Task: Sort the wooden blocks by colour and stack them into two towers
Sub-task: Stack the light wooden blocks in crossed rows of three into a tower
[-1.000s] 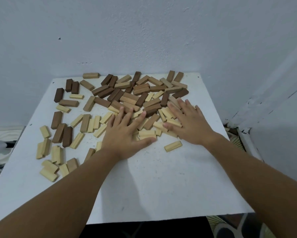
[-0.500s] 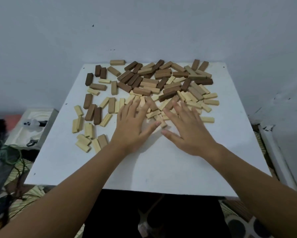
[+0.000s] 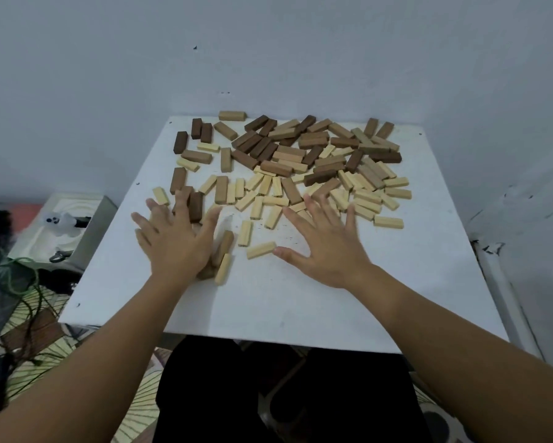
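Note:
Several wooden blocks lie scattered flat on a white table. Dark and mid-brown blocks crowd the far half; pale blocks spread across the middle and right. My left hand lies flat with fingers spread over some blocks at the left, a brown block and a pale block showing at its right edge. My right hand rests flat and spread near the centre, fingertips at the edge of the pale blocks. One pale block lies beside its thumb. Neither hand grips anything.
A grey wall rises behind the table and on the right. Left of the table stands a low white box with small items on it, and green cables trail on the floor. My dark-clothed legs are under the near edge.
My left hand has slid left over the blocks on that side, and my right hand has shifted slightly right, so the hands are farther apart. A few pale blocks now lie loose between them.

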`<state>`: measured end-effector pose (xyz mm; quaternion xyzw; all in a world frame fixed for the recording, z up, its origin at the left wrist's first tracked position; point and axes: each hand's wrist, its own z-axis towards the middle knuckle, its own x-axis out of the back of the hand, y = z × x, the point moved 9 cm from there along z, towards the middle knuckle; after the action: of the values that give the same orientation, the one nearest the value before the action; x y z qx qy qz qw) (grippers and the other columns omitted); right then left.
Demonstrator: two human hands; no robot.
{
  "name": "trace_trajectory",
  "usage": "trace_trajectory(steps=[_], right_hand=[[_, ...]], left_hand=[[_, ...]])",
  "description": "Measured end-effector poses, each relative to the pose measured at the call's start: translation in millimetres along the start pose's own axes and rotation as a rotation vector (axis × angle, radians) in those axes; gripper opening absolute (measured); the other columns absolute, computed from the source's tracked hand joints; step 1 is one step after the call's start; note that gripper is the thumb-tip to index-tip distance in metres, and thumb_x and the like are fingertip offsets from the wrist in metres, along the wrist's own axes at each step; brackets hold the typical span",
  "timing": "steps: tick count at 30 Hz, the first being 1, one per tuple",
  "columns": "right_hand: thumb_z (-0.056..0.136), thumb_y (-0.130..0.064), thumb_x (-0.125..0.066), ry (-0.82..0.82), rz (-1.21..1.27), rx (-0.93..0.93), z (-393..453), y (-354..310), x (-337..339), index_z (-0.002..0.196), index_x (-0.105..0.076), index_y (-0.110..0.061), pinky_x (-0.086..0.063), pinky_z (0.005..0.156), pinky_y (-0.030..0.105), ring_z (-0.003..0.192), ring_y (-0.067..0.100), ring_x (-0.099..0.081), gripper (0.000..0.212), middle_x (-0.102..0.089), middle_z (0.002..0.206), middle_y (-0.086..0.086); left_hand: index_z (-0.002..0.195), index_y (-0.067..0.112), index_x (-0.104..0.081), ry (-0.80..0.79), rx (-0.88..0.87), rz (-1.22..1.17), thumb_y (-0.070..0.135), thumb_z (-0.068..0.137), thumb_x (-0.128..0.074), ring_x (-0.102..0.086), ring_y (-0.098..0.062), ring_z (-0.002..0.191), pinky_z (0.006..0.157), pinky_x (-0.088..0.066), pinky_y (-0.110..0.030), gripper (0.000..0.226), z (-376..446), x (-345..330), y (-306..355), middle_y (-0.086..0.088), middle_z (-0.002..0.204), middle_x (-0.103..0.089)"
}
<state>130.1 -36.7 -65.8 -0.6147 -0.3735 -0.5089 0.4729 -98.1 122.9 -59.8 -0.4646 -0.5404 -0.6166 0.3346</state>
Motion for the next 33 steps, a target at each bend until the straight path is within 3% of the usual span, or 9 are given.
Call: trace_trajectory(steps=[4,7,11,13,15,19,23,27,33], right_hand=[[0.088,-0.091,-0.009,0.041,-0.008,-0.071,9.4,4.0,0.1,0.162,-0.008,-0.043,0.007,0.12,0.068,0.159,0.02,0.009,0.089,-0.004,0.173,0.0],[0.092,-0.085,-0.019,0.122,0.086,-0.082,11.9,-0.9,10.3,0.162,-0.018,-0.041,0.012,0.121,0.063,0.159,0.023,0.004,0.082,-0.012,0.172,0.002],[0.092,-0.085,-0.028,0.151,0.134,0.065,9.7,-40.7,20.0,0.16,-0.024,-0.041,0.016,0.122,0.06,0.159,0.019,0.01,0.081,-0.009,0.172,0.0],[0.089,-0.088,-0.03,0.108,0.126,0.131,7.4,-63.2,14.6,0.161,-0.02,-0.041,0.014,0.122,0.061,0.158,0.02,0.013,0.086,-0.006,0.173,0.0],[0.086,-0.091,-0.032,0.027,0.082,0.192,5.7,-82.6,0.6,0.162,-0.014,-0.042,0.012,0.122,0.062,0.158,0.022,0.015,0.092,-0.002,0.173,0.002],[0.089,-0.087,-0.034,-0.03,0.06,0.221,8.0,-98.0,-17.6,0.159,-0.013,-0.048,0.011,0.123,0.061,0.158,0.028,0.011,0.083,-0.003,0.173,0.005],[0.093,-0.081,-0.031,0.084,0.004,0.11,21.8,-79.4,-6.3,0.155,-0.031,-0.039,0.004,0.124,0.061,0.159,0.029,-0.001,0.074,-0.017,0.17,0.007],[0.092,-0.082,-0.029,0.103,-0.068,0.054,38.5,-46.5,7.9,0.156,-0.031,-0.036,0.001,0.125,0.058,0.158,0.028,-0.003,0.078,-0.017,0.17,0.006],[0.09,-0.087,-0.026,0.044,-0.006,0.08,55.1,-28.5,3.1,0.16,-0.021,-0.04,0.002,0.126,0.055,0.158,0.02,0.01,0.084,-0.009,0.172,0.001]], left_hand=[[0.165,0.026,-0.012,0.009,-0.08,-0.011,0.081,0.096,-0.023,0.002,-0.041,0.158,0.128,-0.001,-0.055,0.09,14.4,-8.8,21.6,-0.02,0.172,-0.004],[0.162,0.023,-0.027,0.017,-0.146,-0.087,0.08,0.096,-0.029,-0.013,-0.036,0.157,0.127,-0.012,-0.055,0.087,18.6,-13.9,52.5,-0.018,0.17,-0.018],[0.148,0.025,-0.049,0.041,-0.241,-0.205,0.089,0.09,-0.022,-0.034,-0.037,0.146,0.12,-0.024,-0.061,0.09,22.5,-14.2,68.1,-0.015,0.154,-0.045],[0.152,0.027,-0.046,0.119,-0.252,-0.29,0.079,0.096,-0.032,-0.025,-0.036,0.152,0.123,-0.018,-0.06,0.078,23.2,-1.3,60.5,-0.013,0.16,-0.038],[0.158,0.034,-0.037,0.176,-0.143,-0.262,0.072,0.101,-0.034,-0.005,-0.032,0.159,0.127,-0.003,-0.055,0.068,28.9,7.6,35.9,-0.011,0.17,-0.02],[0.163,0.042,-0.016,-0.001,0.042,-0.171,0.076,0.1,-0.02,0.008,-0.039,0.159,0.126,0.006,-0.056,0.072,47.9,-4.8,-1.4,-0.017,0.173,-0.001],[0.163,0.031,-0.026,-0.106,-0.098,-0.149,0.07,0.103,-0.02,0.001,-0.036,0.159,0.126,0.004,-0.054,0.072,60.0,-18.0,29.5,-0.014,0.172,-0.01],[0.139,0.024,-0.058,0.019,-0.118,-0.359,0.069,0.101,-0.033,-0.034,-0.035,0.143,0.116,-0.025,-0.046,0.064,74.3,-4.2,38.6,-0.015,0.146,-0.052],[0.146,0.016,-0.049,0.123,-0.057,-0.431,0.064,0.101,-0.042,-0.033,-0.036,0.143,0.116,-0.029,-0.05,0.066,147.2,16.2,30.7,-0.016,0.15,-0.044]])
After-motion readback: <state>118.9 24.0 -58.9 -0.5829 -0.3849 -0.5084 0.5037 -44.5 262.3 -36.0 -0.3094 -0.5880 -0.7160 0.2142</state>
